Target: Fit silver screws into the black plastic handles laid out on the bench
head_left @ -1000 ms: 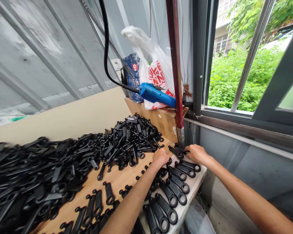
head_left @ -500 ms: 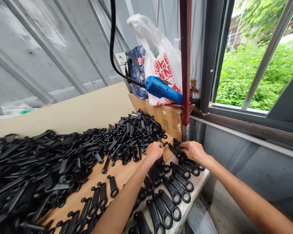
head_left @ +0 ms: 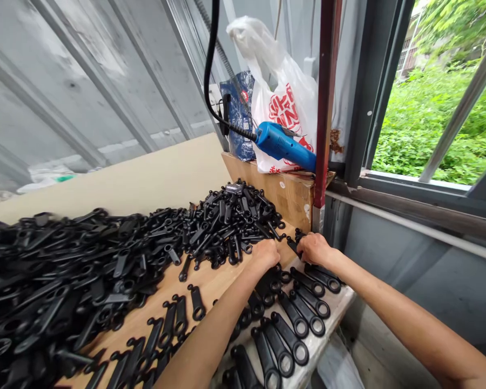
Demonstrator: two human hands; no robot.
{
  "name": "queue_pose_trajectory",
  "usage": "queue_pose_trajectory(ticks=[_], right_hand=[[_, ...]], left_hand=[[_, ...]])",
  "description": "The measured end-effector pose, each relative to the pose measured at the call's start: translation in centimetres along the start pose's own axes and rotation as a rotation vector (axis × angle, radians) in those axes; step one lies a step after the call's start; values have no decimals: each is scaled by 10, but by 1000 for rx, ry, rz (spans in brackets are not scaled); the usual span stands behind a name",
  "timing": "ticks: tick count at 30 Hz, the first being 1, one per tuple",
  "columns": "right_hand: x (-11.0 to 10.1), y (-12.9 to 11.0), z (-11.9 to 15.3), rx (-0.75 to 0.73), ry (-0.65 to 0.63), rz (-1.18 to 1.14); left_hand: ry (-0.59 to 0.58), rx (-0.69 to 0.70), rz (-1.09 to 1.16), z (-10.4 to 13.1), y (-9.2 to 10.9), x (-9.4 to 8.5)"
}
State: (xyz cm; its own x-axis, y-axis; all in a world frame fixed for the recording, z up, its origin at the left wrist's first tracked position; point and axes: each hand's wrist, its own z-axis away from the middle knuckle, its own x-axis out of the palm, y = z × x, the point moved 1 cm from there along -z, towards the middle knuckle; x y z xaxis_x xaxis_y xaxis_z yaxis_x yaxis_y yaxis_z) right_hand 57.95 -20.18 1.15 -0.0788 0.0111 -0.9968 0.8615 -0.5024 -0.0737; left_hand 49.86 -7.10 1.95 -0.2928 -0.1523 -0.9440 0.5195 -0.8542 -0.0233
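My left hand [head_left: 266,254] is closed with its fingers curled down over the table, above the black parts in the rows. What it holds, if anything, is hidden beneath it. My right hand [head_left: 316,249] is closed around a black lever arm [head_left: 292,244] at the far end of the rows, its fingers partly out of sight. These arms have a ring at one end and a small ball knob at the other. Rows of them [head_left: 281,346] lie along the near edge, rings toward me. A big heap of loose ones [head_left: 117,259] covers the left and back.
A blue power screwdriver [head_left: 285,146] hangs on a black cord in front of a white plastic bag [head_left: 263,86]. Behind my hands stand a wooden board [head_left: 283,192] and a red post [head_left: 326,108]. A window frame [head_left: 372,108] is on the right.
The view has swung slightly left, so everything sits further right. My right hand has closed in on the lever arms at the far end; my left hand stays close to the rows.
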Motion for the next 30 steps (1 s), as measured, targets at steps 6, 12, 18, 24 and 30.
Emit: queue_pose_trajectory(ticks=[6, 12, 18, 24, 30], right_hand=[[-6, 1, 1, 18, 42, -8], [-12, 38, 38, 168, 129, -185], [34, 80, 73, 389, 238, -547], [84, 83, 77, 465, 327, -922], [88, 73, 77, 562, 414, -989]], left_hand=[[-13, -22, 15, -15, 3, 6], [-21, -37, 79, -18, 11, 4], [8, 17, 152, -17, 26, 7], [118, 133, 156, -16, 35, -7], [136, 206, 106, -22, 58, -12]])
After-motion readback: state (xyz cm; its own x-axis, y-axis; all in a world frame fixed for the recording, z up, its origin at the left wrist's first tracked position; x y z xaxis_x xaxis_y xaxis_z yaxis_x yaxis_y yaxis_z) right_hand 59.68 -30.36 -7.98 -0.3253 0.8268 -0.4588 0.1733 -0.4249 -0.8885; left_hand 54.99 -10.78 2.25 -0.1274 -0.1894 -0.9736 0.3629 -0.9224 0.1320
